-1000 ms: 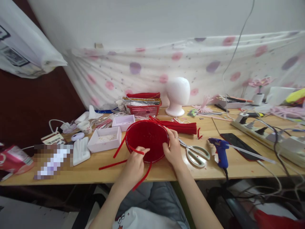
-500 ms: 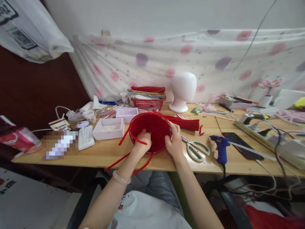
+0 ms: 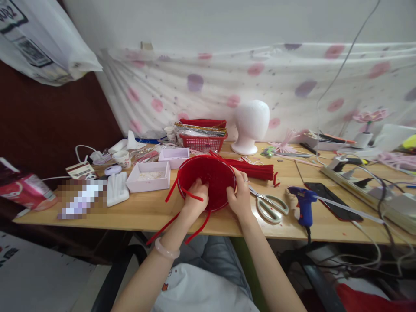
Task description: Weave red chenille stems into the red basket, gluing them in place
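Soft daylight, stretched blurry edges

Spotted cloth behind wooden table

Centre: round red woven pipe-cleaner disc, solid red, no pattern; loose red fuzzy stems same shade, lower left of it. Behind, rt: dark-red pipe-cleaner bundle. Back centre: red plastic mesh basket, white foam mannequin head. Left: pale-pink shallow cardboard box. Rt: blue plastic glue gun, grey-handled metal scissors. Top: white cloth backdrop w/ pink & purple blotchy dots. Light-wood tabletop.
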Available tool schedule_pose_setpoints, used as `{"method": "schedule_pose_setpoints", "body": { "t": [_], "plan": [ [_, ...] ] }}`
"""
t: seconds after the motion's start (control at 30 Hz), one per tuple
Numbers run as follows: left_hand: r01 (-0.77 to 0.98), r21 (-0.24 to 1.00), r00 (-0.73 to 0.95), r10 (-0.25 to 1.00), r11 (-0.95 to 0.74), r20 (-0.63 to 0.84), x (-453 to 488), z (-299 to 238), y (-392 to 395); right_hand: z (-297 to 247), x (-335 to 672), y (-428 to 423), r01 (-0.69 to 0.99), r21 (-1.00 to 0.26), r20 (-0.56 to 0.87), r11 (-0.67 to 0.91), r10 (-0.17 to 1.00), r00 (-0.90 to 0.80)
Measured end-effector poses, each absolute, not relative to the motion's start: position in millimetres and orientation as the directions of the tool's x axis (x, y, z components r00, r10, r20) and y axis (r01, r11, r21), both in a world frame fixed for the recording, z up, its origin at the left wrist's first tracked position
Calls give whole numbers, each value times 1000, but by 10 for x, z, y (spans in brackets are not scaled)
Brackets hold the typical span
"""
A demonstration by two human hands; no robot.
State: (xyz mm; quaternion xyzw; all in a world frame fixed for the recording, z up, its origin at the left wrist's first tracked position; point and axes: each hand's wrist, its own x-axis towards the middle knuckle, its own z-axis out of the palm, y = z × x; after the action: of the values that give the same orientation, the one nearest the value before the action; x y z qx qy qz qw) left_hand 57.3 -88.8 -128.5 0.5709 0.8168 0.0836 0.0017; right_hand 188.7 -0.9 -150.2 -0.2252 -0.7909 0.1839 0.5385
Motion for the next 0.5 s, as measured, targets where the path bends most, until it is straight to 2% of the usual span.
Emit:
{"method": "schedule_pose_setpoints", "body": {
  "t": [0.5],
  "plan": [
    [934,193,-324,941,302,94,590,-1267,-940,-1502,1887,-12,149,-525,774,838,543,-327]
  ]
}}
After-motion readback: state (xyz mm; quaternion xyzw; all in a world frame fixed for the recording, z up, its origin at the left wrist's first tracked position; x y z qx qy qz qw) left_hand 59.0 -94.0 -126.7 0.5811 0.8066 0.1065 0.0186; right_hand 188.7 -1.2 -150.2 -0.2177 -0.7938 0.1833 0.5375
